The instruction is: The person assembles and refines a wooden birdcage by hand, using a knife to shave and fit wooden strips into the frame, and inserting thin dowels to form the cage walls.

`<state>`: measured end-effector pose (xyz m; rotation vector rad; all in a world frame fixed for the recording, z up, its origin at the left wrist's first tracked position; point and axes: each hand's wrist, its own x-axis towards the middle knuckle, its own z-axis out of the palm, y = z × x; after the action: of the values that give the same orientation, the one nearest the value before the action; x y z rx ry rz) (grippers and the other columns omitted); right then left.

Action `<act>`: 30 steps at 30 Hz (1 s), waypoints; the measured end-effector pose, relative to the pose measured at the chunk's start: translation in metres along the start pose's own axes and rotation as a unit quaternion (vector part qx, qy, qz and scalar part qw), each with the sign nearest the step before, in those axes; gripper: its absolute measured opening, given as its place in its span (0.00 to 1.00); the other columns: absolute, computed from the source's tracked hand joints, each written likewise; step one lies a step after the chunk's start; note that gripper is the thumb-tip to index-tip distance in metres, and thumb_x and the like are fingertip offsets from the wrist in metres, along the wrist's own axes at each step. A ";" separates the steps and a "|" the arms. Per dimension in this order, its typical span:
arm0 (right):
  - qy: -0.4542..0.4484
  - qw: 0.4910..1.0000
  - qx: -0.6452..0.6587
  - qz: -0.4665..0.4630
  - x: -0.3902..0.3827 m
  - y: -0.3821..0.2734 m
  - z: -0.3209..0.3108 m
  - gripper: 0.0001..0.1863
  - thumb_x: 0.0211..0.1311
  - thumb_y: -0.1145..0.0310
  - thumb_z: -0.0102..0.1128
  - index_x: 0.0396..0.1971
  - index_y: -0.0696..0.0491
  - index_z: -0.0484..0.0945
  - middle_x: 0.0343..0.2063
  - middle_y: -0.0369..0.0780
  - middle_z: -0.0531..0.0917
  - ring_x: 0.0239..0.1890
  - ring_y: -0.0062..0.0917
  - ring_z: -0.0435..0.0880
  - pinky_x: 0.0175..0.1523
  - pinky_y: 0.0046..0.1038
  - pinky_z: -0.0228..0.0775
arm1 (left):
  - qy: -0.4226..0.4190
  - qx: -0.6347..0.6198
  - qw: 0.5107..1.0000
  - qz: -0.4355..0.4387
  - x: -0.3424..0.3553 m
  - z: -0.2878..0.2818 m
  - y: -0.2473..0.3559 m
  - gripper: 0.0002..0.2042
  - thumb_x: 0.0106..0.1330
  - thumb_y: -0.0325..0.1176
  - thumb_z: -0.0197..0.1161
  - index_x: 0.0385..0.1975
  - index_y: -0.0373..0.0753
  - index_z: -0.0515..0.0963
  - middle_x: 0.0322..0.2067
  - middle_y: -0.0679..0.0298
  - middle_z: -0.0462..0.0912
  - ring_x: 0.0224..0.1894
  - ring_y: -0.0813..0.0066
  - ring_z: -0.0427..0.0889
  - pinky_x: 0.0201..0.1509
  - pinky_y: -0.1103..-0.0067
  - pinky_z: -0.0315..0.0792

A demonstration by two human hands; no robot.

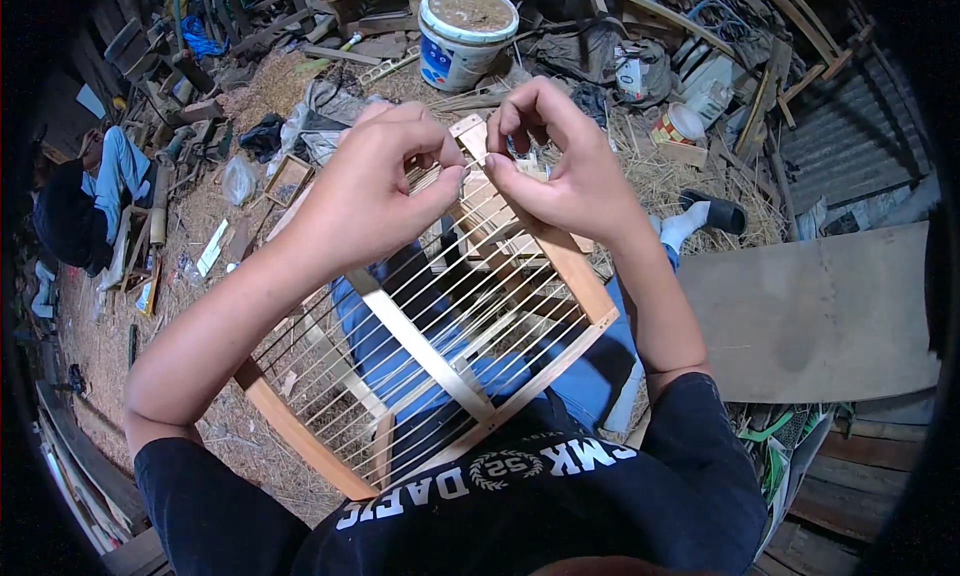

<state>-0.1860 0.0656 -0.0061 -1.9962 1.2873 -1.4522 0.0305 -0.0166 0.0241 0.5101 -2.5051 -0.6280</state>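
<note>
A wooden rack [580,276] of parallel thin rods [500,316], crossed by a pale slat [420,346], rests over my lap and blue-trousered legs. My left hand [385,186] is closed above its far part, thumb and fingers curled at the rods. My right hand [555,181] is closed too, at the upper right of the rack, with its thumb tip against the rods. What either pinches is too small to make out. More loose-looking sticks and small wooden pieces show beneath and beyond the rack, partly hidden.
A white bucket [440,61] stands beyond my hands amid wood scraps and straw. A smaller tub [680,126] is at upper right, above a large flat board [810,316] beside me. Another person [120,186] in blue trousers sits at the far left.
</note>
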 end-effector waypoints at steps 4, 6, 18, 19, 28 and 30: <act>0.006 1.000 0.009 -0.001 0.000 0.001 0.001 0.16 0.56 0.74 0.67 0.41 0.56 0.70 0.30 0.35 0.78 0.33 0.19 0.75 0.42 0.24 0.71 | -0.005 0.002 1.000 -0.010 0.001 0.000 0.001 0.06 0.63 0.30 0.67 0.30 0.35 0.79 0.33 0.60 0.78 0.43 0.63 0.74 0.50 0.70 0.69; 0.010 1.000 0.015 -0.003 0.000 0.001 0.002 0.16 0.56 0.75 0.67 0.41 0.56 0.70 0.30 0.35 0.79 0.33 0.19 0.75 0.42 0.24 0.71 | -0.008 0.000 1.000 -0.012 0.001 0.000 0.000 0.06 0.62 0.30 0.67 0.30 0.35 0.79 0.32 0.60 0.78 0.43 0.63 0.74 0.48 0.70 0.69; 0.006 0.999 0.033 0.008 0.000 0.004 0.002 0.17 0.55 0.75 0.68 0.41 0.55 0.68 0.30 0.34 0.78 0.33 0.18 0.75 0.42 0.24 0.71 | 0.000 0.000 1.000 -0.005 0.001 0.002 0.000 0.05 0.62 0.29 0.67 0.30 0.35 0.80 0.31 0.60 0.77 0.42 0.63 0.73 0.47 0.70 0.68; 0.004 0.999 0.034 0.013 0.000 0.003 0.002 0.17 0.55 0.75 0.68 0.40 0.55 0.68 0.30 0.34 0.78 0.33 0.18 0.75 0.42 0.24 0.72 | 0.000 0.000 1.000 -0.005 0.001 0.001 0.000 0.05 0.62 0.29 0.67 0.30 0.35 0.80 0.31 0.60 0.77 0.42 0.63 0.73 0.47 0.70 0.68; -0.009 0.998 0.055 0.022 0.001 0.006 0.000 0.17 0.55 0.78 0.67 0.38 0.56 0.67 0.31 0.34 0.76 0.35 0.18 0.75 0.43 0.24 0.72 | -0.015 0.015 1.000 0.014 0.005 0.000 0.000 0.06 0.62 0.30 0.67 0.29 0.34 0.78 0.31 0.60 0.78 0.40 0.63 0.72 0.49 0.69 0.65; -0.012 0.998 0.059 0.021 0.001 0.007 0.000 0.16 0.55 0.78 0.67 0.38 0.56 0.67 0.31 0.34 0.76 0.35 0.18 0.75 0.44 0.24 0.72 | -0.017 0.018 1.000 0.015 0.006 0.000 0.000 0.07 0.62 0.30 0.67 0.28 0.34 0.77 0.29 0.59 0.78 0.40 0.62 0.72 0.49 0.69 0.65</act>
<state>-0.1889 0.0616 -0.0106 -1.8944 1.1975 -1.4464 0.0258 -0.0192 0.0264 0.4767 -2.5559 -0.5866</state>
